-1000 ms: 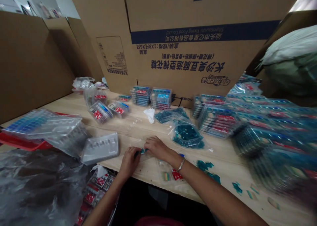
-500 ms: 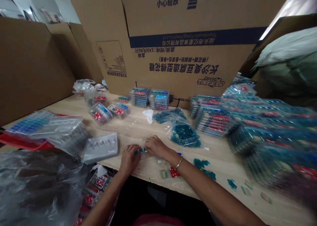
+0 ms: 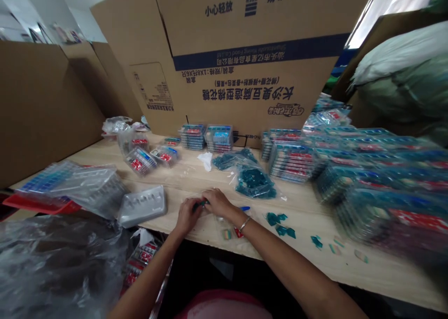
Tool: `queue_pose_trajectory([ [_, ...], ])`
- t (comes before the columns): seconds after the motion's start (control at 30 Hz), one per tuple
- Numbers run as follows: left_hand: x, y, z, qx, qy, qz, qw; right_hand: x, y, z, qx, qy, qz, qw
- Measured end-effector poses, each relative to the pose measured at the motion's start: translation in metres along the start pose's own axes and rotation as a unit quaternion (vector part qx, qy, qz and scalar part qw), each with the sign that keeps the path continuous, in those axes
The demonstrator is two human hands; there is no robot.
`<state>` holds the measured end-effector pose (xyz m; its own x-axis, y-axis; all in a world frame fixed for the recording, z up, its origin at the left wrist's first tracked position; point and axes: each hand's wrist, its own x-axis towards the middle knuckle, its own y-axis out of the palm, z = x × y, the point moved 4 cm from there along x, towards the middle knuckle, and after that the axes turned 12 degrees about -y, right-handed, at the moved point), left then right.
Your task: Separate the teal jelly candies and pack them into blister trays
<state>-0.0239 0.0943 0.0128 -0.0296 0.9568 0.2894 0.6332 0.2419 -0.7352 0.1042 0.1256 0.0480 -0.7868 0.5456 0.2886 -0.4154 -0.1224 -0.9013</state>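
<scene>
Near the table's front edge, my left hand (image 3: 188,215) and my right hand (image 3: 217,202) meet with bent fingers. Between the fingertips shows a small teal wrapped piece (image 3: 200,204), gripped from both sides; its exact kind is hidden. Below my right wrist lies a clear plastic tray (image 3: 221,223), partly covered by the arm. In it are a striped block (image 3: 227,234), a red packet (image 3: 238,233) and something blue (image 3: 245,208). To the right lie loose teal pieces (image 3: 281,224). An open plastic bag of teal pieces (image 3: 255,181) rests beyond my right hand.
Stacked filled packs (image 3: 378,207) crowd the right side. Empty clear trays (image 3: 94,188) sit over a red tray (image 3: 42,204) at left, beside a grey-white tray (image 3: 143,206). A large carton (image 3: 245,86) stands at the back. Striped blocks (image 3: 335,249) lie front right.
My hands have come closer together, and the teal bits that showed apart between them are now mostly covered by the fingers. The whole view has shifted slightly.
</scene>
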Motion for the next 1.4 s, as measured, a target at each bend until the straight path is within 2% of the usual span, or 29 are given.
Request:
queue_pose_trajectory([
  [0.23,0.006,-0.005,-0.003,-0.003,0.016,0.01,1.0,0.004,-0.001,-0.005,0.048,0.005,-0.021,0.999],
  [0.33,0.006,-0.007,-0.005,-0.019,0.025,0.015,0.999,0.003,-0.013,-0.001,0.062,0.037,-0.033,0.997],
  [0.4,0.008,-0.007,-0.004,-0.019,0.031,0.013,0.999,-0.012,-0.027,0.003,0.061,0.054,-0.055,0.995],
  [0.47,0.011,-0.005,-0.003,-0.009,0.033,0.009,0.999,-0.046,-0.045,0.004,0.043,0.065,-0.1,0.992],
  [0.53,0.012,-0.004,-0.002,-0.001,0.032,0.011,0.999,-0.1,-0.067,0.001,0.0,0.082,-0.177,0.981],
  [0.63,0.011,-0.005,-0.001,0.007,0.025,0.022,0.999,-0.202,-0.093,-0.022,-0.083,0.232,-0.254,0.935],
  [0.7,0.009,-0.009,-0.004,0.025,0.028,-0.001,0.999,-0.255,-0.099,-0.039,-0.11,0.316,-0.232,0.913],
  [0.77,0.004,-0.013,-0.015,0.052,0.055,-0.049,0.996,-0.282,-0.099,-0.046,-0.128,0.345,-0.187,0.911],
  [0.83,-0.005,-0.012,-0.038,0.059,0.111,-0.083,0.989,-0.285,-0.096,-0.043,-0.133,0.328,-0.165,0.921],
  [0.9,-0.018,-0.002,-0.07,0.03,0.188,-0.07,0.979,-0.272,-0.091,-0.035,-0.111,0.286,-0.161,0.938],
  [0.97,-0.031,0.014,-0.106,-0.01,0.253,-0.013,0.967,-0.257,-0.083,-0.028,-0.082,0.26,-0.15,0.95],
  [1.07,-0.046,0.044,-0.152,-0.024,0.28,0.106,0.954,-0.249,-0.07,-0.027,-0.054,0.272,-0.149,0.949],
  [1.13,-0.05,0.061,-0.172,-0.03,0.273,0.161,0.948,-0.256,-0.065,-0.028,-0.023,0.288,-0.188,0.939],
  [1.2,-0.051,0.075,-0.186,-0.059,0.247,0.192,0.948,-0.265,-0.063,-0.027,0.019,0.3,-0.248,0.921],
  [1.3,-0.051,0.098,-0.2,-0.165,0.169,0.238,0.942,-0.274,-0.065,-0.02,0.08,0.3,-0.335,0.889],
  [1.4,-0.05,0.122,-0.207,-0.275,0.082,0.292,0.912,-0.273,-0.064,-0.015,0.122,0.276,-0.393,0.868],
])
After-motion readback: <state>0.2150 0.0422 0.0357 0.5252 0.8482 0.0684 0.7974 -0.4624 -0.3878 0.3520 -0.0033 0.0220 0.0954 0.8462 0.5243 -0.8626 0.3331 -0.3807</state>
